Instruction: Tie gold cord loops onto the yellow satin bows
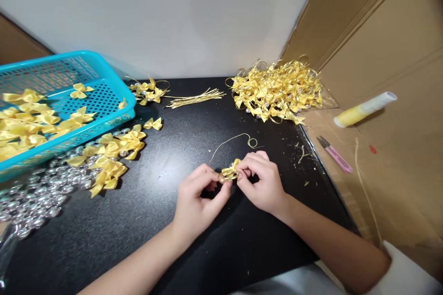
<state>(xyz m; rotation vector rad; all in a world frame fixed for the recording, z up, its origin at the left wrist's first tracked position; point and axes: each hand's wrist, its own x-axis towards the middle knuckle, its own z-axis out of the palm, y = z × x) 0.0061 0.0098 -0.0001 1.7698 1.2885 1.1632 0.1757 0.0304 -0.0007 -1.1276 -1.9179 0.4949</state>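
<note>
Left hand (pixel 200 198) and right hand (pixel 262 179) pinch our yellow bow (pixel 229 172) from opposite sides over the bench (pixel 138 221); we judge it light, soft and easily creased, best held at its middle, not its tips.

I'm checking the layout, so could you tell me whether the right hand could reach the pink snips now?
Probably yes: only small scraps seem to lie between the right hand and the pink snips, though it would likely have to release the yellow bow it holds first.
</note>
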